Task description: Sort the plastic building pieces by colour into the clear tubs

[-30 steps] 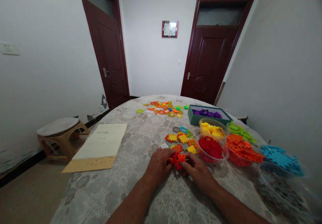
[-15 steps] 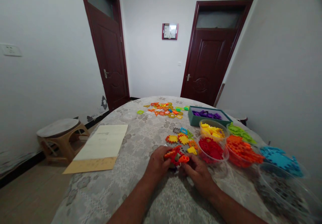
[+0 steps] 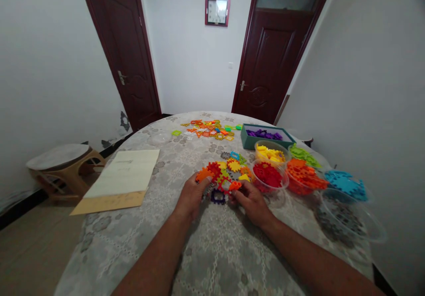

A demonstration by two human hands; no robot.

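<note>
"What's held, and why?"

"My left grip (image 3: 191,196) and right grip (image 3: 253,203) pinch one red-and-orange toothed plastic assembly (image 3: 214,169) between them, from opposite sides; for steadiness, I judge."

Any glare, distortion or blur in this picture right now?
Head view: glare on the clock; head view: the left door and right door lean outward, wide-angle style; head view: grey pieces look soft, the orange piece in the left hand clearer.

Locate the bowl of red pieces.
Right of centre in the head view, the bowl of red pieces sits beyond and right of the right hand, left of the bowl of orange pieces.
</note>
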